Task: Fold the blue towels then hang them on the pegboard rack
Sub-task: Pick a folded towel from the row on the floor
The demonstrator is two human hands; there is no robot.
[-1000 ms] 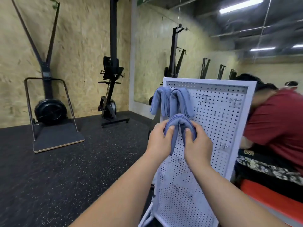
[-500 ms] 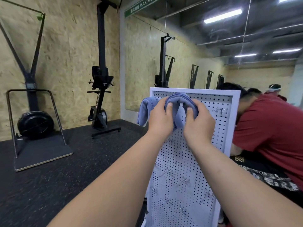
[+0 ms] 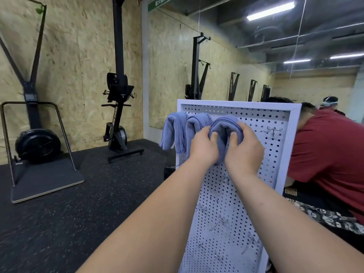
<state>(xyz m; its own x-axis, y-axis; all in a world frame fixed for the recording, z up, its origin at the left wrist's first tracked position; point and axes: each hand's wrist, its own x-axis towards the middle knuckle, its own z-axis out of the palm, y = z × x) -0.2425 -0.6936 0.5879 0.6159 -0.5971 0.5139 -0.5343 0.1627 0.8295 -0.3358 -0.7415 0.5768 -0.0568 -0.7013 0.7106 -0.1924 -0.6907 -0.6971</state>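
Nine o'clock of the folded blue cloth towel (image 3: 224,131) is blocked by two hung blue towels (image 3: 177,133), while at three o'clock the white perforated pegboard (image 3: 256,174) is left free up to a small wire hook (image 3: 273,131).

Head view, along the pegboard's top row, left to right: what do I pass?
leftmost hung towel → second hung towel → third towel, gripped by left hand and right hand → bare metal hook → right side of the pegboard frame.

pegboard rack (image 3: 236,102) base beyond bottom edge
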